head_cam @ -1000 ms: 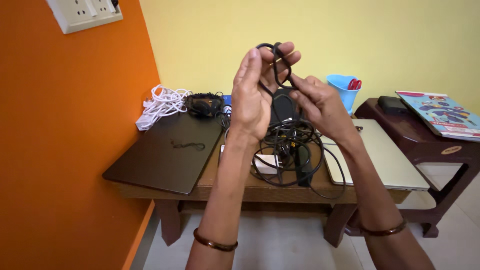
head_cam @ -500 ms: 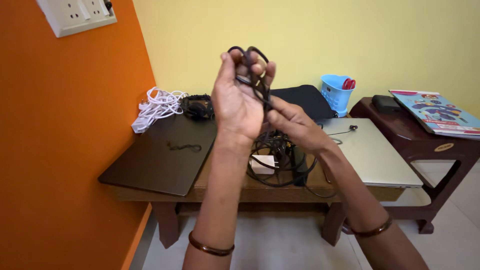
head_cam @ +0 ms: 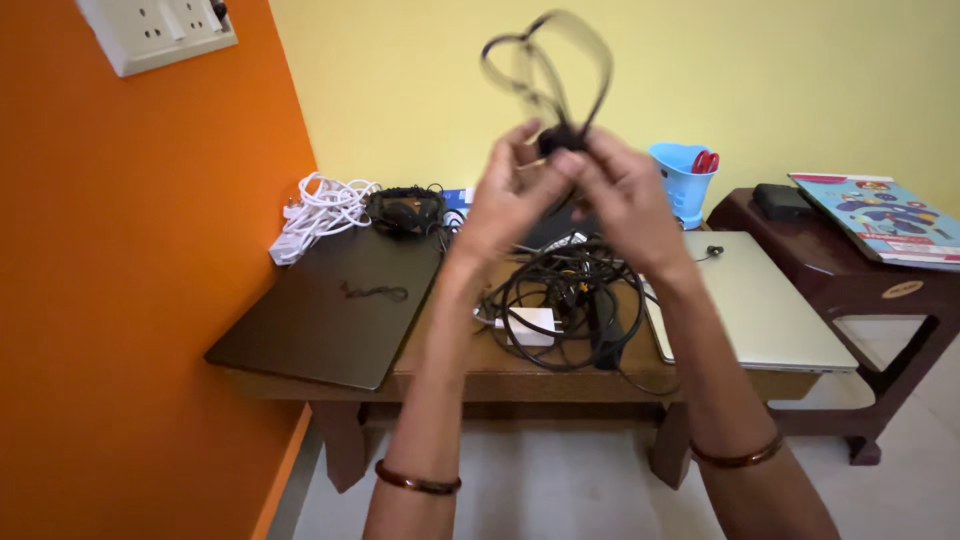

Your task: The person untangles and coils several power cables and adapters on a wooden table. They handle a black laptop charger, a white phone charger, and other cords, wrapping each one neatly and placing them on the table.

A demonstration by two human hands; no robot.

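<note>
Both sets of fingers meet at one spot, raised in front of the yellow wall: the left hand (head_cam: 510, 195) and the right hand (head_cam: 622, 195) pinch the gathered neck of a black cable (head_cam: 548, 62), fingertips of both pressed together around the bunch at about the same height. Above the fingers the cable rises in two blurred loops; below them its slack seems to drop behind the hands toward the tangle of black cords (head_cam: 565, 300) lying on the worktop (head_cam: 440, 365), though which strand in that heap belongs to it cannot be told. To coil it well, I judge the pinch should stay firm at the neck so the loops do not slip, with each new turn laid the same size as the last and the trailing length fed up smoothly, not tugged, since a snag in the tangle could drag other things. Just under the tangle sits a white adapter (head_cam: 530, 325). Left of and below the fingers lies a closed dark laptop (head_cam: 335, 310), with a bundle of white cable (head_cam: 322, 207) and black headphones (head_cam: 405, 210) at its far edge; right of them is a closed silver laptop (head_cam: 755, 305), a blue cup (head_cam: 683, 180) holding red-handled scissors, and a dark side table (head_cam: 860, 290) with a colourful book (head_cam: 885, 220).
</note>
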